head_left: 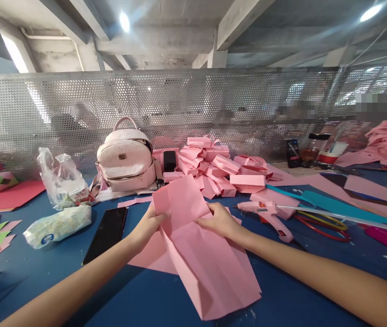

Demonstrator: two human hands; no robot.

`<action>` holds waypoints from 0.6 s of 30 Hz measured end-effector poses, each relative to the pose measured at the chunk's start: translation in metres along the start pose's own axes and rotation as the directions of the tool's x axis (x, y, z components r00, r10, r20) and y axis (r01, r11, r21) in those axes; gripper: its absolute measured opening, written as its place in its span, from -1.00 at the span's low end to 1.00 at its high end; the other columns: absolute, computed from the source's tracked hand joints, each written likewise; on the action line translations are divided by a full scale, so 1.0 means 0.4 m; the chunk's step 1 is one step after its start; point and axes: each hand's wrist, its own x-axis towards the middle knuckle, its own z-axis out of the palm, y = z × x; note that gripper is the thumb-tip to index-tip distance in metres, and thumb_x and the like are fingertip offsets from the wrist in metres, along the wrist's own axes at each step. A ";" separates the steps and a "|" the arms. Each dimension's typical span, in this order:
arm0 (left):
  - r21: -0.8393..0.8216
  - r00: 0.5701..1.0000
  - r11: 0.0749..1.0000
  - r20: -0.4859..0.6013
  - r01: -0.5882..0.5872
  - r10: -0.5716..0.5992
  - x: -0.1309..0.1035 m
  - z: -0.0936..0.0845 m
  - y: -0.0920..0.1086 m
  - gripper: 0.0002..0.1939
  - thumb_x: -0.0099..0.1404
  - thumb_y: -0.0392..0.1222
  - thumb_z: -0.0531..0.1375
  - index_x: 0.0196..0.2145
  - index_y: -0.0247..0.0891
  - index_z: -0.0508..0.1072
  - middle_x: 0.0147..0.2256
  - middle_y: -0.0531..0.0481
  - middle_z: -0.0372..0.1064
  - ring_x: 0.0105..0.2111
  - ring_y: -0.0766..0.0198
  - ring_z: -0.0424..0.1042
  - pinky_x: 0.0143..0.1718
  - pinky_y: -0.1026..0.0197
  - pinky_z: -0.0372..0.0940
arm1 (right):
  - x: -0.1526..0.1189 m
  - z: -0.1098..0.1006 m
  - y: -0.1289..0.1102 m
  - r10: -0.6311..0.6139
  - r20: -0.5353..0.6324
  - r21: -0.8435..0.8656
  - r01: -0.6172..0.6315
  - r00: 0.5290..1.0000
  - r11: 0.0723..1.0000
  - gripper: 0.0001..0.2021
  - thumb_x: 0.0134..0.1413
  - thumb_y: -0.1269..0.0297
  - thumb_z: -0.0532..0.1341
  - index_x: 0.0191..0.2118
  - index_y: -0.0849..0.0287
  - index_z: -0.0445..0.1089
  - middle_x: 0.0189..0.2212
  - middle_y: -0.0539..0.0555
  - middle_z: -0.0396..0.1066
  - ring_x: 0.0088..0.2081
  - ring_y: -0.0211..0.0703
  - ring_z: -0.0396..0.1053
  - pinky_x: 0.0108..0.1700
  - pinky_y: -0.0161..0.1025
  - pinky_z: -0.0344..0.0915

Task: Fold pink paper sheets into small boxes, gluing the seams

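Note:
A creased pink paper sheet is held up over the blue table, its upper part bent upward and its lower end toward me. My left hand grips its left edge, with the thumb on the near face. At the right edge, my right hand pinches the same paper, its other fingers partly hidden behind it. Another flat pink sheet lies underneath on the table. Behind the hands is a pile of folded pink paper pieces. A pink glue gun lies right of my right hand.
A black phone, a tissue pack and a plastic bag lie left. A pink backpack stands before the perforated metal screen. Teal strips, yellow and red loops and a jar are right.

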 end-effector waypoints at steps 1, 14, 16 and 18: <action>0.006 1.000 1.000 -0.004 -0.001 0.001 0.000 0.001 -0.001 -0.54 0.17 -0.01 0.27 -0.04 -0.33 0.48 -0.15 -0.17 0.52 -0.11 -0.06 0.47 -0.18 0.07 0.33 | 0.000 0.001 -0.002 -0.008 0.004 -0.010 0.008 1.000 1.000 -0.87 -0.07 0.27 0.30 -0.40 0.23 0.52 -0.38 0.11 0.57 -0.30 0.04 0.51 -0.27 -0.20 0.36; 0.030 0.999 0.998 -0.025 -0.046 0.046 0.017 -0.021 -0.004 -0.65 0.15 -0.06 0.26 -0.16 -0.32 0.55 -0.21 -0.12 0.54 -0.12 -0.06 0.48 -0.13 0.05 0.33 | -0.010 -0.042 0.005 -0.091 -0.003 -0.267 0.087 0.996 0.960 -0.58 -0.05 0.10 0.32 -0.64 0.14 0.10 -0.64 -0.11 0.06 -0.53 -0.29 0.03 -0.49 -0.32 -0.08; 0.033 0.999 0.999 -0.019 -0.038 0.039 0.016 -0.019 -0.007 -0.63 0.16 -0.05 0.26 -0.14 -0.32 0.55 -0.17 -0.13 0.54 -0.10 -0.08 0.47 -0.12 0.04 0.33 | -0.016 -0.045 -0.002 -0.099 -0.002 -0.287 0.094 0.995 0.953 -0.56 -0.03 0.09 0.32 -0.64 0.14 0.08 -0.63 -0.11 0.06 -0.52 -0.29 0.03 -0.48 -0.32 -0.07; 0.038 0.999 0.999 -0.015 -0.028 0.029 0.014 -0.017 -0.007 -0.60 0.17 -0.04 0.27 -0.09 -0.32 0.54 -0.12 -0.15 0.54 -0.09 -0.10 0.47 -0.12 0.03 0.32 | -0.020 -0.046 -0.011 -0.105 0.004 -0.305 0.101 0.994 0.947 -0.59 -0.02 0.09 0.32 -0.62 0.15 0.13 -0.61 -0.09 0.11 -0.51 -0.28 0.04 -0.48 -0.31 -0.07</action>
